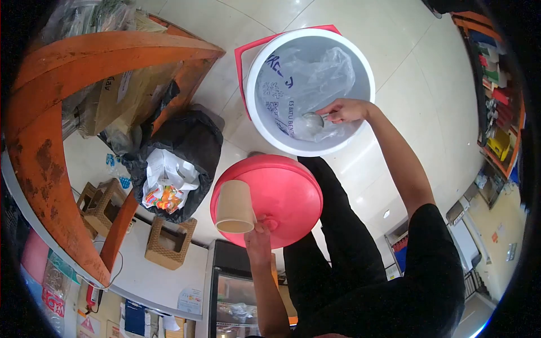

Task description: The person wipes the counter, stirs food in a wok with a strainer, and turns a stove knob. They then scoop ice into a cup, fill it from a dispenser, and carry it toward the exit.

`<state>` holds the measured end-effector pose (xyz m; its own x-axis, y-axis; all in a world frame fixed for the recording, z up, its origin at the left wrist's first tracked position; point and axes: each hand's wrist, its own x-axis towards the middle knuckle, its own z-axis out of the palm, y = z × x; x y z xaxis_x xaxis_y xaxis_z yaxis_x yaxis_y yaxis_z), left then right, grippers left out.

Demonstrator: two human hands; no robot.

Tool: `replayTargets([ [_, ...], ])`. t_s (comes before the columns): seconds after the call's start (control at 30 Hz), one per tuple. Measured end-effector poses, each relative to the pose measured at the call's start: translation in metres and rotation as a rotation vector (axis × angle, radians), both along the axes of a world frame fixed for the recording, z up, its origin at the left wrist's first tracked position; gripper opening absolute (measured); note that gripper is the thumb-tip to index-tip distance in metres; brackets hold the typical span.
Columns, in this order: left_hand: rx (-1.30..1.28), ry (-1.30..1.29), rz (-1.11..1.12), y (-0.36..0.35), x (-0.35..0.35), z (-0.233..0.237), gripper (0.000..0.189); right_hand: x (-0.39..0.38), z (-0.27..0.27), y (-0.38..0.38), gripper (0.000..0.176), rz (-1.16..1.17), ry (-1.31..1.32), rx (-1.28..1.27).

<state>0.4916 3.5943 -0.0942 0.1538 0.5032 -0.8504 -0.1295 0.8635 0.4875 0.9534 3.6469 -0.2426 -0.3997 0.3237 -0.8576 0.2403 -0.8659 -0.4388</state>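
Observation:
My left hand (258, 241) is closed at the knob of a round red lid (293, 191), with a beige cup (234, 201) held against the lid's face. The cup's open rim points toward my body. My right hand (345, 111) reaches into a white-rimmed cooler bucket (366, 84), its fingers closed round the handle of a metal scoop (314, 119). The scoop's bowl rests among what looks like ice (306, 128) in a clear plastic bag (335, 65) lining the bucket. Part of the scoop's handle is hidden by my fingers.
Left of the lid stands a black trash bag (197, 138) with wrappers inside. An orange shelf frame (51, 67) curves along the left. Woven tissue boxes (171, 242) sit on a white surface, near a glass-door fridge (236, 298). Shelves with goods (499, 107) are at far right.

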Motion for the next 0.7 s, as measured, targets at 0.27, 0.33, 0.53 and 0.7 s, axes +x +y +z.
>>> replayTargets([
  [0.27,0.033,0.045,-0.02,-0.005,-0.009,-0.009,0.024,-0.005,0.051,0.009,0.041,-0.094,-0.141,0.379],
  [0.33,0.046,-0.023,0.076,0.004,0.004,0.001,0.024,-0.003,0.054,0.016,0.042,-0.063,-0.152,0.379],
  [0.53,-0.008,-0.027,0.087,0.006,-0.002,0.002,0.024,-0.019,0.029,0.025,0.038,0.202,-0.501,0.568],
  [0.7,0.066,0.075,-0.138,-0.016,-0.029,-0.024,0.023,-0.065,-0.044,0.035,0.033,0.555,-0.981,0.32],
])
